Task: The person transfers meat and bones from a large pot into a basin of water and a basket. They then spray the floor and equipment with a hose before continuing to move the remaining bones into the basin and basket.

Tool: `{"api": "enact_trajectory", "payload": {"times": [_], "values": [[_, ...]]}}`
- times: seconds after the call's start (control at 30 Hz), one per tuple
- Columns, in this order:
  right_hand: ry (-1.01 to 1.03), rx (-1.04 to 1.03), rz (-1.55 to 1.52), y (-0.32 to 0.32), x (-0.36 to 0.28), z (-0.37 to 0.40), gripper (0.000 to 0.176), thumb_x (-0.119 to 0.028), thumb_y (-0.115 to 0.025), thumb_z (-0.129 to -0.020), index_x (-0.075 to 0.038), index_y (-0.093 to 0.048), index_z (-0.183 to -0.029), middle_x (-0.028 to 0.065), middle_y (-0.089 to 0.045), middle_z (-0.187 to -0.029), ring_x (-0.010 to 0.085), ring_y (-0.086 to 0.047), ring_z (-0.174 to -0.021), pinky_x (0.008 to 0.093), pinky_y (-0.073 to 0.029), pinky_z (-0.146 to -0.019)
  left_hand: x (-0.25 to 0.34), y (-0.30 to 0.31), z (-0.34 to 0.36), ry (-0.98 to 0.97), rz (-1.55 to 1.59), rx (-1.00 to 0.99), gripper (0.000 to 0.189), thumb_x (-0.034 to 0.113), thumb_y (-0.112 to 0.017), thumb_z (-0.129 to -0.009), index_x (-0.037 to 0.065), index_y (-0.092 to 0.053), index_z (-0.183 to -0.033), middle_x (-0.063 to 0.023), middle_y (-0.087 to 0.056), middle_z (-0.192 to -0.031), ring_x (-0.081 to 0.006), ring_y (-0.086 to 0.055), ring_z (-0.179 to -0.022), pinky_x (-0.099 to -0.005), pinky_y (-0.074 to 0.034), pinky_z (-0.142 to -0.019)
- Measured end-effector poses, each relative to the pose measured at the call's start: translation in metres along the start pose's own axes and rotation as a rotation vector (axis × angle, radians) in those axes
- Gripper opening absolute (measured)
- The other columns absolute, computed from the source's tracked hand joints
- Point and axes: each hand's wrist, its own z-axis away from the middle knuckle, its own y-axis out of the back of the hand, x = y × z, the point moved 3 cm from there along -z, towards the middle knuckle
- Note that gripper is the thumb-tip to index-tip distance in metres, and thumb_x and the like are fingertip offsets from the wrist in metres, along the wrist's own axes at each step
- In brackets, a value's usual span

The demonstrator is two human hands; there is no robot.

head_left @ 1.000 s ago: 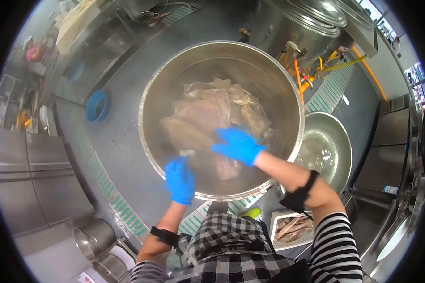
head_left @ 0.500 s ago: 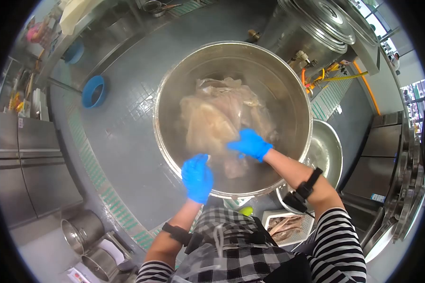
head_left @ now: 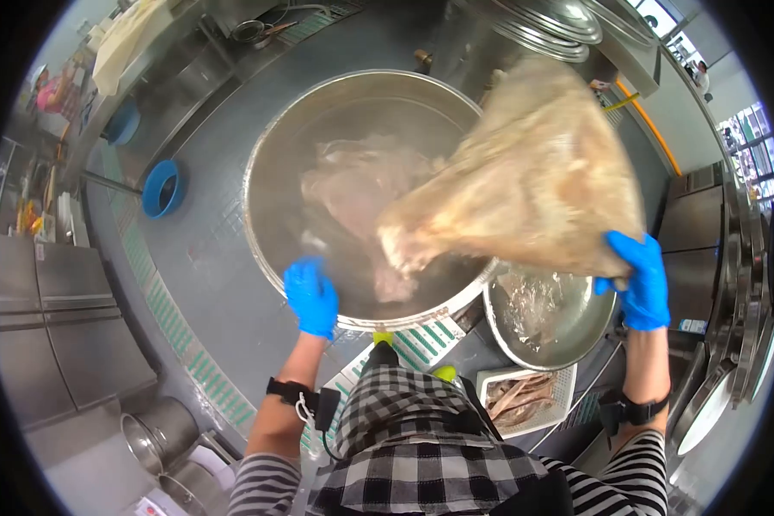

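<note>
My right hand (head_left: 638, 279), in a blue glove, grips the wide edge of a large, pale, fan-shaped bone (head_left: 533, 176) that looks like a shoulder blade. The bone is lifted above the right side of a big steel pot (head_left: 262, 185), its narrow end pointing left over the water. Lower in the pot lie other pale pieces of meat (head_left: 361, 185), partly under cloudy water. My left hand (head_left: 311, 297), also gloved in blue, is at the pot's near-left rim, its fingers stretched forward with nothing seen in them.
A steel basin (head_left: 598, 331) with wet scraps stands right of the pot, and a white crate (head_left: 563, 387) of meat strips is by my feet. Lidded steel pots (head_left: 550, 30) stand behind. A blue tub (head_left: 163, 189) sits on the left floor. A person in pink (head_left: 52, 93) is far left.
The fan-shaped bone has come up out of the pot and swung right in my right hand. My left hand has stayed near the rim; my view has shifted slightly.
</note>
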Motion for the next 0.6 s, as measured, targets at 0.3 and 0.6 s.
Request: {"api": "enact_trajectory", "payload": {"times": [0.3,0.6], "values": [[0.075,0.488,-0.032,0.207,0.06,0.112,0.027,-0.02,-0.054,-0.077,0.003,-0.055,-0.09,0.0105,-0.059,-0.073,0.0147,-0.056,-0.05,0.0212,-0.043,-0.04,0.06,-0.016,0.041,-0.087,-0.103,0.154,0.021,0.008,-0.053,-0.072,0.003,-0.056,-0.093,-0.0137,-0.055,-0.09,-0.0296,-0.05,-0.085,-0.0392,-0.039,-0.074],[-0.27,0.716,-0.224,0.29,0.36,0.023,0.021,-0.014,-0.059,-0.07,0.002,-0.054,-0.083,0.0085,-0.053,-0.065,0.0153,-0.046,-0.041,0.0279,-0.045,-0.04,0.068,-0.027,0.052,0.019,-0.082,0.09,0.019,0.009,-0.044,-0.082,0.002,-0.056,-0.094,-0.0114,-0.055,-0.091,-0.0241,-0.05,-0.086,-0.0344,-0.038,-0.078]]}}
